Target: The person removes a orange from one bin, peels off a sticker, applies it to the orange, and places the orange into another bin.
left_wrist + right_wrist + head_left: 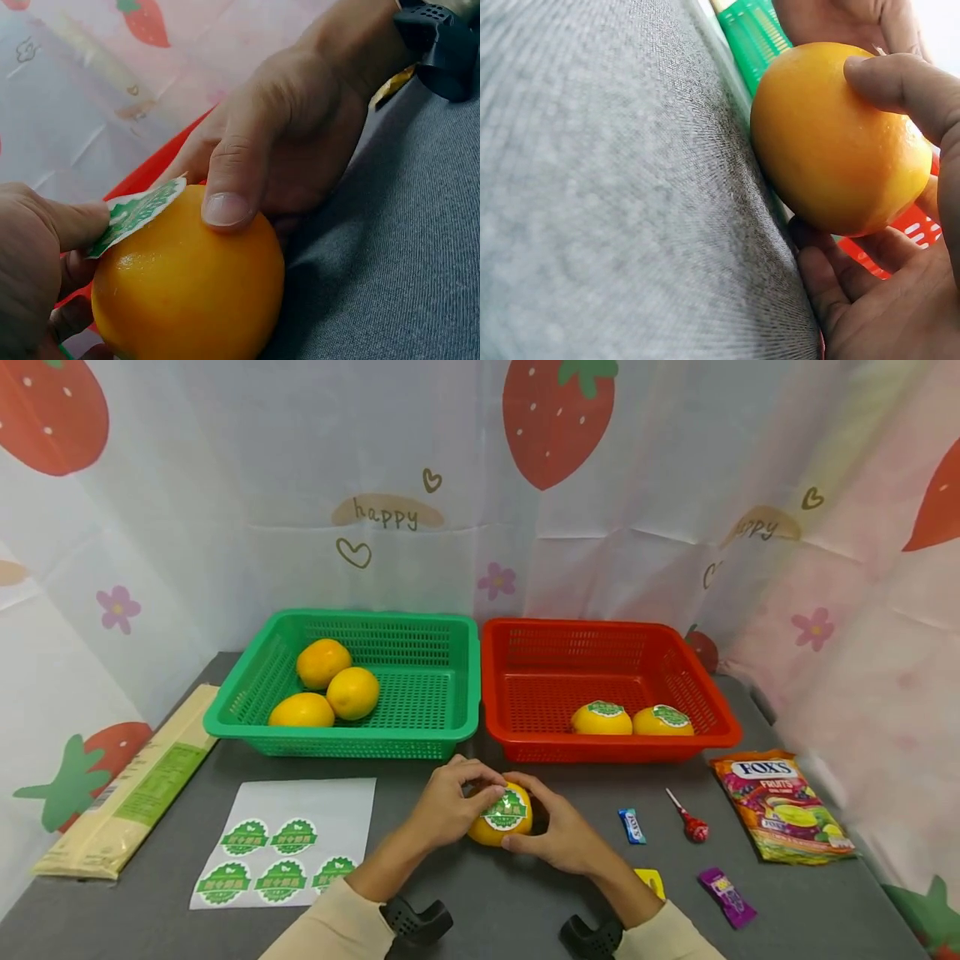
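An orange (489,836) sits on the grey table between both hands. My right hand (561,835) grips it from the right, its thumb on the near side and its fingers round the far side, as the right wrist view also shows. A green and white round sticker (142,214) lies against the top of the fruit, its edge lifted from the peel in the left wrist view. My left hand (455,802) pinches this sticker at its left edge between thumb and fingers. Left of the hands, a white sticker sheet (258,802) bears several similar green stickers.
Behind the hands stand a green basket (420,745) with three oranges and a red basket (525,750) with two stickered oranges. On the right are a FOX'S candy bag (783,810), a lollipop (694,827) and small wrapped candies. A long beige packet (138,789) lies far left.
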A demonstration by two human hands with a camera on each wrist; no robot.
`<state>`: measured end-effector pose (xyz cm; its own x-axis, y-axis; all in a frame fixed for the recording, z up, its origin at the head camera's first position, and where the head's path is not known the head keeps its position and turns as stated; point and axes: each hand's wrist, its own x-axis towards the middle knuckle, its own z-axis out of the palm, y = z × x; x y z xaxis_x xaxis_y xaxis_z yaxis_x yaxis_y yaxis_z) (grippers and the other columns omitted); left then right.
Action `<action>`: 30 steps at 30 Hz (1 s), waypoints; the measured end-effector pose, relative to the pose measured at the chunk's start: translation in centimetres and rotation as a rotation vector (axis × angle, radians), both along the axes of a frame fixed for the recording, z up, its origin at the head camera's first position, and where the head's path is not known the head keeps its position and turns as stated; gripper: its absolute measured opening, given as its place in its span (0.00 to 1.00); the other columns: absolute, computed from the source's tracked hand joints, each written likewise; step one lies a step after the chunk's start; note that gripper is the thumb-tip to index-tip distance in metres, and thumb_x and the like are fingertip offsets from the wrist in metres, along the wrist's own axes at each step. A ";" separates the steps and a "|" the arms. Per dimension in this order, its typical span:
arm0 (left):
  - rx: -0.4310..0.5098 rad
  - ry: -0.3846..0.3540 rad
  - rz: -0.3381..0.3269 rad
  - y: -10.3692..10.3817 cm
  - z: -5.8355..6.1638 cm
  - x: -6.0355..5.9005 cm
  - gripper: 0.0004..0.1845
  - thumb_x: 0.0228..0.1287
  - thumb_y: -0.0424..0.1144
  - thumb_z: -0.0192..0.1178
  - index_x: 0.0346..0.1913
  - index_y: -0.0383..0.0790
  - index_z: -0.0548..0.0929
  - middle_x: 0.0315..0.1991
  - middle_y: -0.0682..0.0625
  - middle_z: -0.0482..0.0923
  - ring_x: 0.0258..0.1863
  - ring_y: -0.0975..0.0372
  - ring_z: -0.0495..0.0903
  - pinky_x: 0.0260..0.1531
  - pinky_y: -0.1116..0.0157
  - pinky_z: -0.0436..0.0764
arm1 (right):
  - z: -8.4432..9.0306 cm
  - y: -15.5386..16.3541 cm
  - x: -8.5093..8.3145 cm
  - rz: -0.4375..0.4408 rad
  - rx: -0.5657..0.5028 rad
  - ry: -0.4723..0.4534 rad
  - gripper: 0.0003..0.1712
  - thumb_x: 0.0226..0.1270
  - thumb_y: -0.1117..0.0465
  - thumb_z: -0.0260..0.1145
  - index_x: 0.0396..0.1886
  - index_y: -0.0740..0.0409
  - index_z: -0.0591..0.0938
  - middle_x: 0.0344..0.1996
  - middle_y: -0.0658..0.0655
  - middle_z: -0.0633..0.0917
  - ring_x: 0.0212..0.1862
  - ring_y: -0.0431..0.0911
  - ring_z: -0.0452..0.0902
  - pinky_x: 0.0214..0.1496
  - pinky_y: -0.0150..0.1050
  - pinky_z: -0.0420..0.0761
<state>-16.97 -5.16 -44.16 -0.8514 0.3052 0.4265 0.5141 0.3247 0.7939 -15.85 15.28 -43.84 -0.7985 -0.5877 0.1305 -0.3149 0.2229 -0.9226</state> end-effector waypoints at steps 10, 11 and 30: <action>-0.095 0.204 0.086 0.4 -0.6 0.3 0.06 0.57 0.32 0.69 0.38 0.39 0.87 0.30 0.55 0.76 0.32 0.57 0.70 0.30 0.63 0.72 | -0.1 0.0 0.2 -0.001 -0.006 -0.013 0.41 0.57 0.69 0.72 0.69 0.62 0.64 0.60 0.59 0.72 0.55 0.51 0.71 0.59 0.45 0.71; -0.105 0.223 0.091 0.4 -0.7 0.4 0.07 0.57 0.33 0.69 0.40 0.39 0.87 0.31 0.54 0.75 0.33 0.58 0.69 0.31 0.63 0.71 | -0.2 0.0 0.2 -0.003 -0.005 -0.015 0.41 0.57 0.69 0.72 0.70 0.62 0.64 0.60 0.59 0.72 0.55 0.51 0.71 0.59 0.46 0.71; -0.026 0.081 -0.004 0.9 -3.4 0.9 0.27 0.57 0.42 0.71 0.59 0.37 0.80 0.57 0.52 0.76 0.53 0.59 0.76 0.46 0.63 0.79 | -2.9 0.5 -1.2 0.031 -0.192 0.034 0.28 0.74 0.66 0.55 0.72 0.56 0.67 0.67 0.60 0.68 0.65 0.56 0.64 0.62 0.41 0.68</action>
